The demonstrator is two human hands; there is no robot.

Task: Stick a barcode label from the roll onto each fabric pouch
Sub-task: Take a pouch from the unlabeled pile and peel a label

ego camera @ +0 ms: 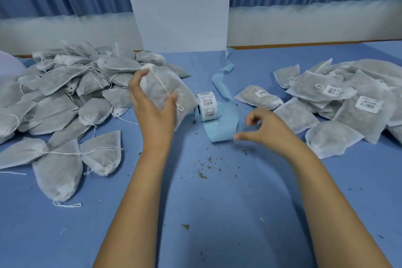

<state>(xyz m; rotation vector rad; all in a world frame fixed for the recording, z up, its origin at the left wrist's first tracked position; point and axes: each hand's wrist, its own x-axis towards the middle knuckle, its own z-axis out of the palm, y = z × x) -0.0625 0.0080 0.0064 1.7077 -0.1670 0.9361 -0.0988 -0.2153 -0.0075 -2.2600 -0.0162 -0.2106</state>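
Blue bench (217, 224): left hand (152, 111) is gripping pouch (165, 89); right hand (263, 130), fingers loose and empty, should be peeling from roll (207, 105).

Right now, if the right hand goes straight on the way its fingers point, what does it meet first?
Probably the blue backing strip: the right hand points left toward it, fingertips almost at its edge. Beyond lies the label roll. Height above the strip is unclear.

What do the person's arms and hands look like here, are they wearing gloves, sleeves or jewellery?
Both arms are bare from hand to the bottom edge of the picture: no sleeves show. The left hand and right hand wear no gloves, and no ring, watch or bracelet shows on either. The right hand is slightly blurred.
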